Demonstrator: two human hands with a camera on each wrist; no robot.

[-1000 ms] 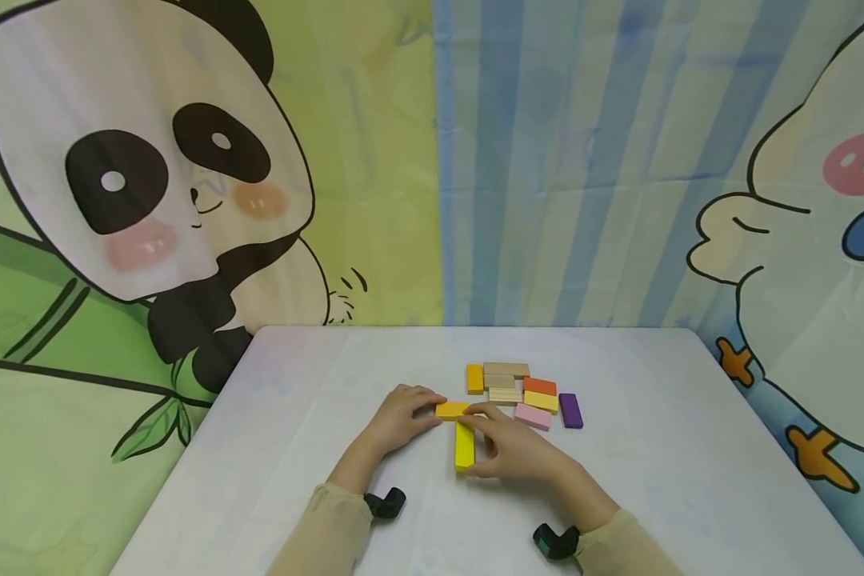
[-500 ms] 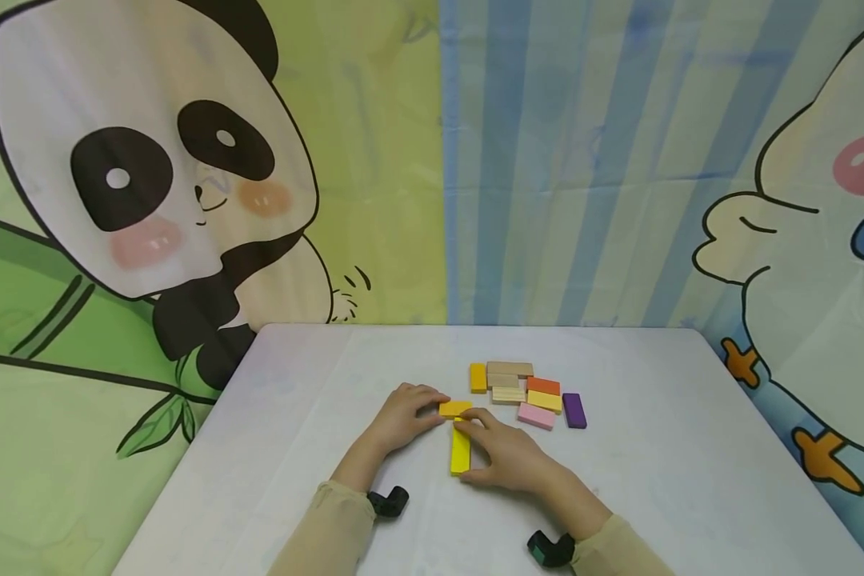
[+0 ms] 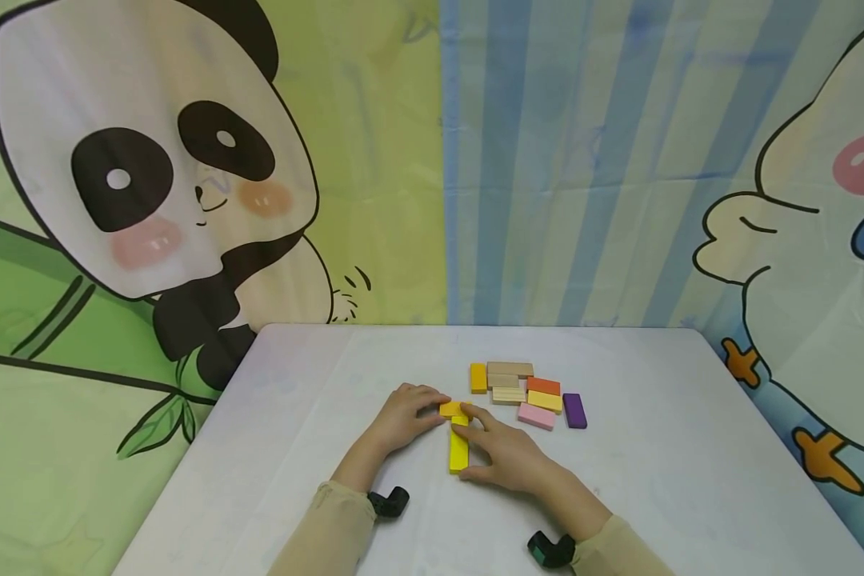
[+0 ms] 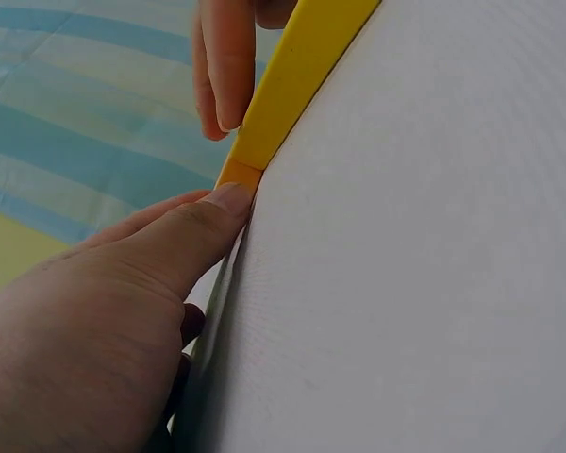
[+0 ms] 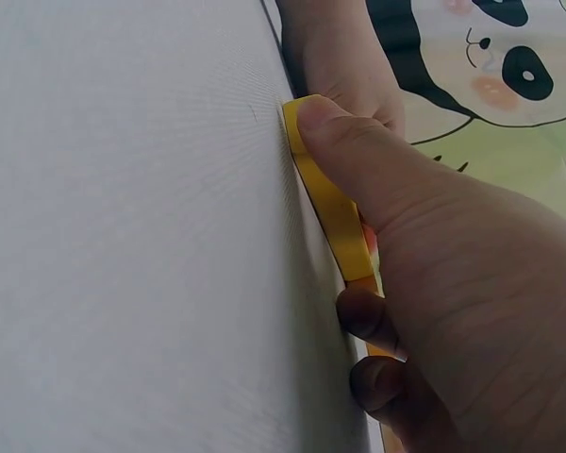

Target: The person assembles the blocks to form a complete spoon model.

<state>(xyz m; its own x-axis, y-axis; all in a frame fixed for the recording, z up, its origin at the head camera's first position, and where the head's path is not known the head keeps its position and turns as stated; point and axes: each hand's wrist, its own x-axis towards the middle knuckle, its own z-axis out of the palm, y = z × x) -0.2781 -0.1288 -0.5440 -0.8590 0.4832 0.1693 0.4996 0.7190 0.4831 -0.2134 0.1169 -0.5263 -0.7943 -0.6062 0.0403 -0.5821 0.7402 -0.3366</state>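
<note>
In the head view, my left hand (image 3: pixel 403 418) pinches a short orange-yellow block (image 3: pixel 450 409) by its left end, thumb on the near side. A longer bright yellow block (image 3: pixel 458 454) lies lengthwise toward me, its far end against the orange-yellow block's near side. My right hand (image 3: pixel 510 454) holds the yellow block from the right, thumb at its near end and fingers by its far end. The left wrist view shows the yellow block (image 4: pixel 302 75) meeting the orange-yellow block (image 4: pixel 240 174). The right thumb presses the yellow block's end (image 5: pixel 302 111) in the right wrist view.
Beyond my right hand lies a group of wooden blocks: an amber block (image 3: pixel 478 378), several plain wood blocks (image 3: pixel 510 369), an orange block (image 3: pixel 543 386), a pale yellow block (image 3: pixel 544 402), a pink block (image 3: pixel 536 416) and a purple block (image 3: pixel 574 411). All are on the white table (image 3: pixel 317 376).
My right hand has shifted the yellow block slightly left, then a little away from me against the orange-yellow block. The left hand keeps its hold, and the view has shifted slightly.
</note>
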